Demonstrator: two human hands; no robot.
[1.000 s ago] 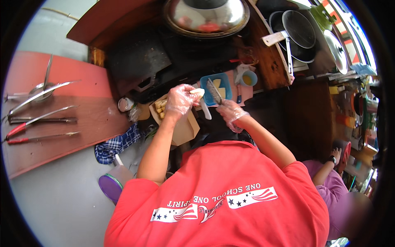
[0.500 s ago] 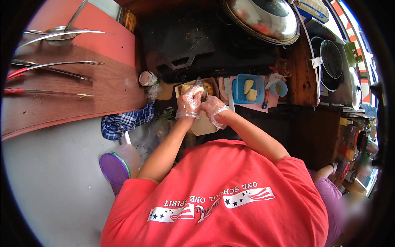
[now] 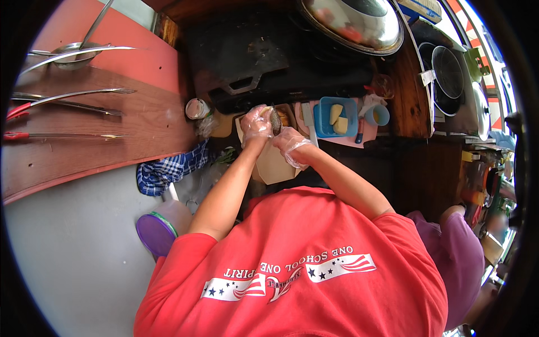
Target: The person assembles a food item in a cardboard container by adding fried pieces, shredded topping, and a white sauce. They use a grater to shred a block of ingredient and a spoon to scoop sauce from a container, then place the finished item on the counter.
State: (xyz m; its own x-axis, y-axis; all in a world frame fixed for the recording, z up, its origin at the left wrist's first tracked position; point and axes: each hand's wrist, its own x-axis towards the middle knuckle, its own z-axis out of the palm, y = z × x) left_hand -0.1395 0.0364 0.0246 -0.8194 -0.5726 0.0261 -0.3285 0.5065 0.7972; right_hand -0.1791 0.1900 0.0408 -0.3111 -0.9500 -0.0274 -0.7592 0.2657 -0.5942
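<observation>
My left hand (image 3: 257,122), in a clear plastic glove, closes on a pale piece, seemingly of cheese, mostly hidden by the fingers. Against it stands a narrow, dark, textured metal grater (image 3: 275,121). My gloved right hand (image 3: 292,145) is closed round the grater's lower end. Both hands are over an open cardboard food box (image 3: 276,169), whose flap spreads toward me. Yellow-brown food (image 3: 284,117) shows inside. Just right of it a knife (image 3: 309,122) lies on a pink board, beside a blue tub (image 3: 324,124) holding pale yellow blocks (image 3: 339,123).
A black griddle (image 3: 241,62) and a lidded pan (image 3: 359,25) stand beyond the box. Tongs (image 3: 67,98) lie on the wooden counter at left. A can (image 3: 196,109) and a blue cup (image 3: 378,115) flank the workspace. Another person's purple sleeve (image 3: 461,258) is at right.
My left hand has shifted slightly up and left, and more of the grater shows between the hands. The other person's arm at right has moved.
</observation>
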